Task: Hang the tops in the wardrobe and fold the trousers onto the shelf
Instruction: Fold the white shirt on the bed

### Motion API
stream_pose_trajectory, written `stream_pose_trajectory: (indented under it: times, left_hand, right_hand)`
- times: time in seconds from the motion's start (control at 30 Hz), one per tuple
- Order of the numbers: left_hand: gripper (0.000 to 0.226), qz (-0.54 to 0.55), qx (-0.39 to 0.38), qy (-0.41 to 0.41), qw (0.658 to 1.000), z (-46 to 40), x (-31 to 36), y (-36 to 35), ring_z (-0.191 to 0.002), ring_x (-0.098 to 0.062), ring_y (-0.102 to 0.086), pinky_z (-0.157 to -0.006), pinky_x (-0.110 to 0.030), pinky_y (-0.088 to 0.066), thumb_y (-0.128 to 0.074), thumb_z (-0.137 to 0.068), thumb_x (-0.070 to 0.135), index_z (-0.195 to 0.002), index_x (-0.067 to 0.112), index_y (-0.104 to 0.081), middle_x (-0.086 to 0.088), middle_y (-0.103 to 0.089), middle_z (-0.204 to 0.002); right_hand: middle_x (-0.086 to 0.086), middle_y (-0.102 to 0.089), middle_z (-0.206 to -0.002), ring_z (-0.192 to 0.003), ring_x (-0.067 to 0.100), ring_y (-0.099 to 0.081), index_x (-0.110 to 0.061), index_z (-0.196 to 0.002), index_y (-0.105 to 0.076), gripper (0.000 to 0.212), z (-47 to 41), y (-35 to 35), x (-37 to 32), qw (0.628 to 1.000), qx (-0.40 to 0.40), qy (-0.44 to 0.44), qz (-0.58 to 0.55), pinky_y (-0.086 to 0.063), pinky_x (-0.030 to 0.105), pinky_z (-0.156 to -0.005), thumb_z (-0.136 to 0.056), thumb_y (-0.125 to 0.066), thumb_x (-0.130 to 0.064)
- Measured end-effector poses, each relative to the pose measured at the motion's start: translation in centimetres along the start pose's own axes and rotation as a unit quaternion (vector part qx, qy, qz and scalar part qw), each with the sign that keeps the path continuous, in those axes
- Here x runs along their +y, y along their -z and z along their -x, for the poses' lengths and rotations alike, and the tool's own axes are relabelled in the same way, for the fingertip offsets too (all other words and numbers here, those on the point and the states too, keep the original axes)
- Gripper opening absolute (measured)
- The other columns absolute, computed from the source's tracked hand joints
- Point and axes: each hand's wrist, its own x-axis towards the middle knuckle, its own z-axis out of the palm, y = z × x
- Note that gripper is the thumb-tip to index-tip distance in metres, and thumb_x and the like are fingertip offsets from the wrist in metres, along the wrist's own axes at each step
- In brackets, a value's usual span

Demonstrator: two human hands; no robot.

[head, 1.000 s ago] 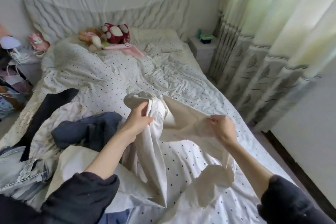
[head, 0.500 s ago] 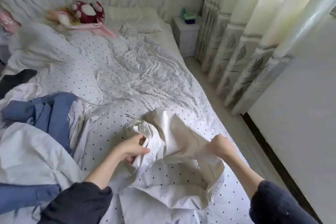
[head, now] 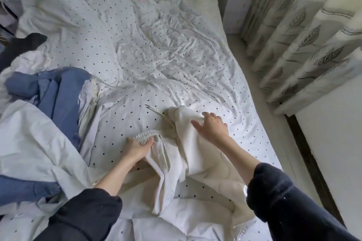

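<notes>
Since a second ago the cream-white cotton trousers with a gathered elastic waistband (head: 188, 148) have come down from the air, where both hands held them up, and now they lie spread on the bed with the white sheet with small dark dots (head: 156, 55). The left hand (head: 137, 147) grips the elastic waistband at its near corner, with the fingers and thumb curled on the cloth. The right hand (head: 212, 128) lies flat on the far part of the waist, its fingers straight and spread, and it seems to press the cloth smooth; it does not hold anything. The legs of the trousers run toward the person and hang partly over the near edge of the bed. I judge that the folding of this pair is only at the beginning: the cloth is laid out but it has many wrinkles and no fold is made yet. Much of the task is left. On the left side of the bed there is a pile with a crumpled blue garment (head: 56, 92), a white garment (head: 29, 143) and a black garment (head: 21, 45), all not sorted. The wardrobe and the shelf are not visible, so I cannot say what is already put away.
</notes>
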Motion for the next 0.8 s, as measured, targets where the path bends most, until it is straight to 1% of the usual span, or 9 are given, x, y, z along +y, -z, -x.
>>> stream_pose_trajectory:
  times: [0.1,0.17,0.23,0.33,0.4,0.47,0.53,0.67,0.8]
  left_hand:
    - [0.087,0.068,-0.019,0.043,0.997,-2.4,0.3,-0.6,-0.109,-0.031,-0.057,-0.087,-0.039,-0.052,-0.072,-0.079,0.042,-0.137,-0.006,-0.029,-0.022,-0.053,-0.127]
    - [0.047,0.088,-0.010,0.021,0.996,-3.4,0.7,-0.8,-0.082,-0.022,-0.061,-0.063,-0.026,-0.049,-0.074,-0.079,0.017,-0.115,-0.004,-0.052,-0.020,-0.063,-0.108]
    - [0.026,0.118,0.000,-0.010,0.993,-4.2,1.4,-0.6,-0.076,-0.019,-0.058,-0.060,-0.023,-0.043,-0.070,-0.079,0.002,-0.102,0.000,-0.058,-0.017,-0.062,-0.100]
    - [0.030,0.145,0.008,-0.090,0.985,-4.9,3.4,0.9,-0.088,-0.016,-0.058,-0.073,-0.022,-0.041,-0.068,-0.082,0.002,-0.110,0.004,-0.057,-0.009,-0.062,-0.105]
    - [0.032,0.144,0.031,-0.135,0.980,-5.4,5.7,2.5,-0.089,-0.013,-0.058,-0.075,-0.021,-0.040,-0.066,-0.084,0.002,-0.113,0.010,-0.056,-0.003,-0.062,-0.105]
    - [0.034,0.149,0.057,-0.172,0.972,-6.3,8.5,4.1,-0.096,-0.016,-0.057,-0.083,-0.024,-0.040,-0.064,-0.085,0.000,-0.116,0.008,-0.055,-0.003,-0.061,-0.108]
    - [0.032,0.142,0.084,-0.214,0.963,-7.8,12.3,5.2,-0.097,-0.017,-0.057,-0.086,-0.026,-0.041,-0.063,-0.084,-0.002,-0.113,0.009,-0.055,-0.004,-0.062,-0.108]
    - [0.032,0.090,0.136,-0.272,0.948,-10.8,20.1,6.1,-0.095,-0.019,-0.059,-0.083,-0.026,-0.043,-0.067,-0.082,0.003,-0.113,0.010,-0.059,-0.001,-0.063,-0.102]
    - [0.036,0.035,0.170,-0.341,0.924,-15.4,30.2,5.8,-0.099,-0.023,-0.059,-0.081,-0.024,-0.041,-0.068,-0.083,0.008,-0.118,0.005,-0.059,-0.008,-0.064,-0.111]
  right_hand:
    - [0.009,-0.043,-0.139,-0.130,0.029,-0.035,-0.011,-0.137,-0.036,0.066,-3.5,-1.1,-2.4,1.000,-0.010,0.017,0.018,-0.031,0.048,-0.101,-0.091,-0.040,-0.059]
    - [0.010,-0.043,-0.140,-0.131,0.030,-0.034,-0.010,-0.142,-0.027,0.077,-5.8,-1.5,-3.1,0.998,-0.051,-0.007,0.029,-0.027,0.052,-0.105,-0.089,-0.040,-0.064]
    - [0.010,-0.048,-0.134,-0.127,0.030,-0.040,-0.009,-0.146,-0.018,0.084,-7.7,-1.7,-3.4,0.992,-0.118,-0.032,0.028,-0.027,0.052,-0.103,-0.087,-0.044,-0.063]
    - [0.007,-0.056,-0.103,-0.093,0.029,-0.054,-0.011,-0.112,-0.048,0.047,-10.2,-1.3,-3.0,0.987,-0.156,-0.042,-0.027,-0.040,0.034,-0.077,-0.083,-0.057,-0.048]
    - [0.005,-0.055,-0.090,-0.080,0.027,-0.052,-0.013,-0.095,-0.053,0.028,-11.6,0.0,-2.2,0.988,-0.116,-0.047,-0.090,-0.038,0.029,-0.066,-0.083,-0.058,-0.038]
    - [0.012,-0.061,-0.092,-0.083,0.029,-0.056,-0.010,-0.093,-0.059,0.022,-13.1,2.0,-1.1,0.986,-0.045,-0.055,-0.151,-0.039,0.029,-0.067,-0.086,-0.056,-0.031]
    - [0.016,-0.062,-0.089,-0.088,0.029,-0.059,-0.007,-0.084,-0.060,0.020,-15.3,5.0,0.5,0.979,0.005,-0.055,-0.195,-0.037,0.030,-0.067,-0.086,-0.058,-0.027]
    - [0.009,-0.055,-0.074,-0.074,0.019,-0.053,-0.003,-0.078,-0.062,0.025,-19.8,9.8,3.0,0.955,0.041,-0.066,-0.287,-0.036,0.029,-0.061,-0.085,-0.065,-0.026]
    - [-0.001,-0.042,-0.057,-0.054,0.013,-0.040,-0.013,-0.064,-0.053,0.029,-25.6,13.6,4.3,0.916,0.116,-0.104,-0.371,-0.031,0.025,-0.047,-0.084,-0.068,-0.028]
